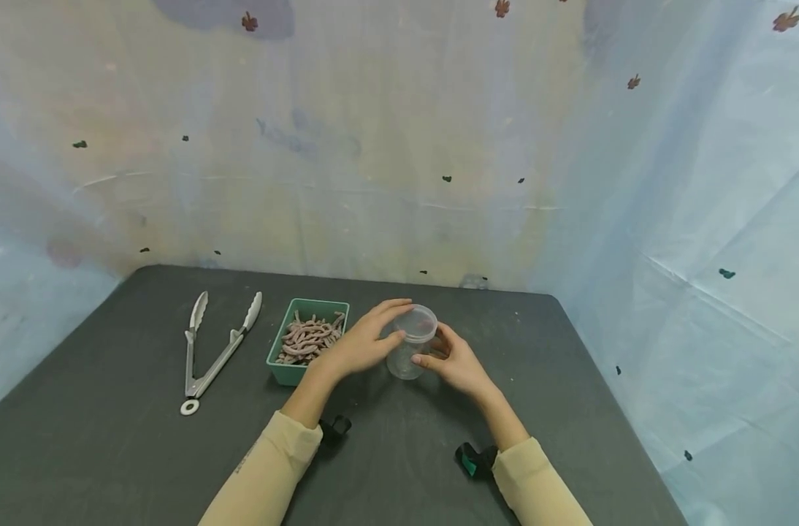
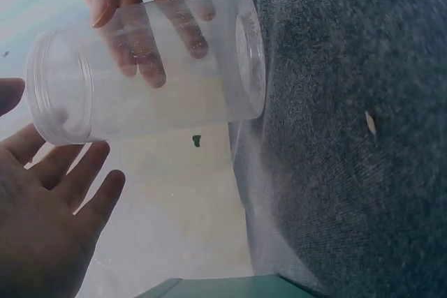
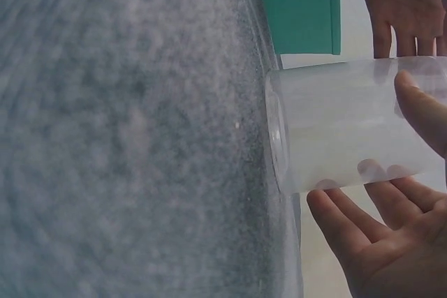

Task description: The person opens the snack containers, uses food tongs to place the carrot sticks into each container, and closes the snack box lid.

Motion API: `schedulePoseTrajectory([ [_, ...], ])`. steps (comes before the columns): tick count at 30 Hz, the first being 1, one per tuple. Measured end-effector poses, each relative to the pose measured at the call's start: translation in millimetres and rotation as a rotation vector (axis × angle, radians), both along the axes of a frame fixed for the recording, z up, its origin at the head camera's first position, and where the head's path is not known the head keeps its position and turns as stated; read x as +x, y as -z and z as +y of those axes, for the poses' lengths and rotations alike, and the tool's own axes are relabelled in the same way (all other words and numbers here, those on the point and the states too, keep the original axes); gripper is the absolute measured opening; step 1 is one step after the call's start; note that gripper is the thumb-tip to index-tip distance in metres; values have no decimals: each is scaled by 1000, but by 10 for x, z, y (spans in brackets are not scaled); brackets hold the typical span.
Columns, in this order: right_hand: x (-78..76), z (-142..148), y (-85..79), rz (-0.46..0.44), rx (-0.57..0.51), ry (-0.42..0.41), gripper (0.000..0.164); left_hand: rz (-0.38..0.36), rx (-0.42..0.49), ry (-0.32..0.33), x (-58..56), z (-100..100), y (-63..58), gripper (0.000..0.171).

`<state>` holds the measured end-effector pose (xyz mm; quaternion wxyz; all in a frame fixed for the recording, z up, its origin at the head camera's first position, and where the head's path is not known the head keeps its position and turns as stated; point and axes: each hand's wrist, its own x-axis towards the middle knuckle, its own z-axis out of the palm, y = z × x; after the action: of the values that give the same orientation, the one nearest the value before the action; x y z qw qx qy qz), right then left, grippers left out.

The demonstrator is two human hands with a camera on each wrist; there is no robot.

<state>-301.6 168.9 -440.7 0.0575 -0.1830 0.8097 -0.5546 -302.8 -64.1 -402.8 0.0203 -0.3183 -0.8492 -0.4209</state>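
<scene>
A clear plastic jar [image 1: 402, 367] stands upright on the dark table, with a translucent lid [image 1: 419, 321] on its top. My left hand [image 1: 360, 343] grips the lid's rim from the left, thumb on the near side and fingers on the far side. From the right, my right hand [image 1: 461, 364] holds the jar's body between thumb and fingers. In the left wrist view the fingers of both hands show around the see-through jar [image 2: 181, 113]. Nothing is visible inside the jar [image 3: 328, 134] in the right wrist view.
Left of the jar is a green plastic basket [image 1: 288, 375] filled with brownish-pink, worm-like pieces [image 1: 310, 337]. Open metal tongs [image 1: 218, 363] with pale tips lie farther left. A patterned plastic sheet [image 1: 373, 146] hangs behind the table [image 1: 110, 438].
</scene>
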Motion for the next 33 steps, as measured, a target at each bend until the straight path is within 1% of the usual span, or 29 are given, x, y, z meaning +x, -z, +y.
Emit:
schedulePoseTrajectory([
  [4,-5,3,-18,-13,9,9,80,15,-1,1,-19,-2,-19,53],
  [9,-18,16,-20,10,25,3,80,41,5,-25,-36,4,-21,53],
  [10,1,8,-64,7,28,-3,80,40,8,-35,-33,4,-28,53],
  [13,-10,1,-70,12,25,-12,80,41,7,-61,-23,6,-50,54],
  [16,-13,-13,-67,10,21,-4,80,35,3,-85,-12,12,-64,55],
  [17,-34,-9,-22,17,22,4,80,35,3,-91,-11,16,-61,55],
  [24,-19,-10,-18,3,8,-1,79,22,10,-135,-3,32,-36,62],
  [27,-18,-6,-12,-2,2,-3,79,13,16,-119,-4,27,-30,60],
  [33,-4,7,-1,-8,4,4,81,-1,27,-7,-12,7,-8,55],
])
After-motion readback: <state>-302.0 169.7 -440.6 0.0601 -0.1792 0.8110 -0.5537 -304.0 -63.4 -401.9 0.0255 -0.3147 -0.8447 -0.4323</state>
